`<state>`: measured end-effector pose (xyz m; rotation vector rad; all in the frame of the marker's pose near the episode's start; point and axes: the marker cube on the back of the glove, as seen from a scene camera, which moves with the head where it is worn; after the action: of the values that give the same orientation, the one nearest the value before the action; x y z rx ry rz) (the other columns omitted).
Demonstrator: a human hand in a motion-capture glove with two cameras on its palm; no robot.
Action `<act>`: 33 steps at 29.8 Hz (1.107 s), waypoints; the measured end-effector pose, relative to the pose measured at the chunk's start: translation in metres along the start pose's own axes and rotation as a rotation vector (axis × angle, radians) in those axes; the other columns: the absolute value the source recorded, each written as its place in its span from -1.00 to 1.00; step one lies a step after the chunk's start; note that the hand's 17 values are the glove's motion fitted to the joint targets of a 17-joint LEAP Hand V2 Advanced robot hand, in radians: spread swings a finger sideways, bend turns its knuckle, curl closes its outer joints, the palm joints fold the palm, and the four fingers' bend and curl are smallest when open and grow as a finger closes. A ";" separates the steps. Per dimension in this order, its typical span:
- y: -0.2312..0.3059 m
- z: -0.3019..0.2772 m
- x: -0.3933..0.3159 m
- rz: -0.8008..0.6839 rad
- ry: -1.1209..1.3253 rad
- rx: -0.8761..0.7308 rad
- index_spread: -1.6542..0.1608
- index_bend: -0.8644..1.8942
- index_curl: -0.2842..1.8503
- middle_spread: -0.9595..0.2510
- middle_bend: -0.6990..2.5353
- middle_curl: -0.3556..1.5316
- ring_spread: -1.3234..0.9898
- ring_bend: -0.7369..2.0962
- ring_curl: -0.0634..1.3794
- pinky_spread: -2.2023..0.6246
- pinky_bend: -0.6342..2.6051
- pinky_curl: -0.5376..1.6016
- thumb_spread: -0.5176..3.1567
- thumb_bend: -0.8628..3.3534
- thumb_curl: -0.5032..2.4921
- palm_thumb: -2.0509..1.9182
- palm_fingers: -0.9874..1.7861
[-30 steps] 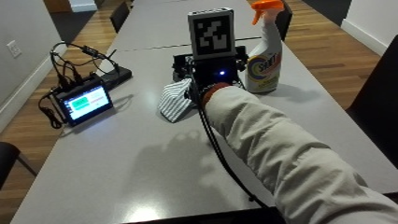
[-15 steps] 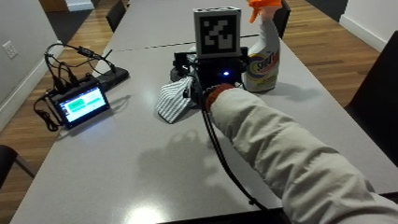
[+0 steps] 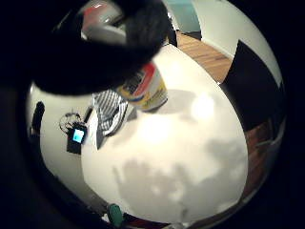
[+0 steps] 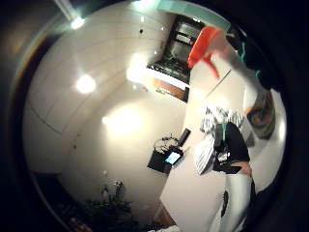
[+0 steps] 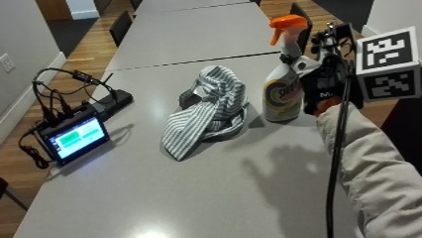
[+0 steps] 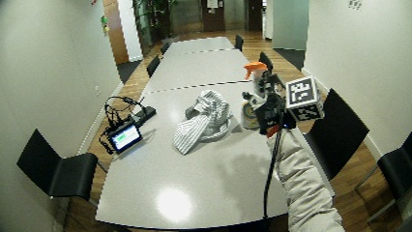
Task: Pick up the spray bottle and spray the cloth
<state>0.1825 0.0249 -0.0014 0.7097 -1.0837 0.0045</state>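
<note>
Outside view: spray bottle [image 5: 284,94] upright on table [image 5: 217,193], far right, nozzle toward cloth [image 5: 208,111] heaped just left, convenient for spraying. Right hand [image 5: 323,87] just right of bottle, level with it, likely reaching; contact and finger state cannot tell. Tablet [image 5: 73,136] far left.

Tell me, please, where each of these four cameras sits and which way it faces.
Little finger side palm view: on the right hand's palm, facing the spray bottle, striped cloth and table; dark glove blocks one side.
Thumb side palm view: same palm, facing wall, bottle trigger and cloth; a sleeve shows.
Outside view: near the person, looking along the table; right hand and sleeve show.
Wide outside view: high up, looking down the room; arm shows.
All four share bottle and cloth.
</note>
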 end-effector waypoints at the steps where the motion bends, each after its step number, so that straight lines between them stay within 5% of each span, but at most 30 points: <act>1: -0.007 -0.003 0.009 0.015 -0.023 0.003 0.59 -0.19 -0.36 0.43 -0.23 -0.20 0.05 -0.12 -0.40 0.51 -0.40 -0.20 -0.19 -0.40 -0.42 0.45 0.13; 7: -0.028 -0.007 0.047 0.080 -0.045 -0.039 0.58 -0.15 -0.33 0.48 -0.24 -0.19 0.06 -0.20 -0.43 0.59 -0.54 -0.27 -0.22 -0.43 -0.40 0.48 -0.04; 16: -0.028 -0.022 0.068 0.075 -0.102 0.051 0.56 -0.19 -0.38 0.40 -0.27 -0.19 0.03 -0.10 -0.43 0.51 -0.42 -0.26 -0.34 -0.47 -0.37 0.54 0.51; 33: -0.047 -0.030 0.038 -0.032 -0.068 0.171 0.56 -0.23 -0.27 0.40 -0.30 -0.12 0.01 -0.10 -0.29 0.41 -0.31 -0.10 -0.48 -0.53 -0.30 0.61 0.57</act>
<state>0.2410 -0.0083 -0.0031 0.8857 -1.1465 0.0463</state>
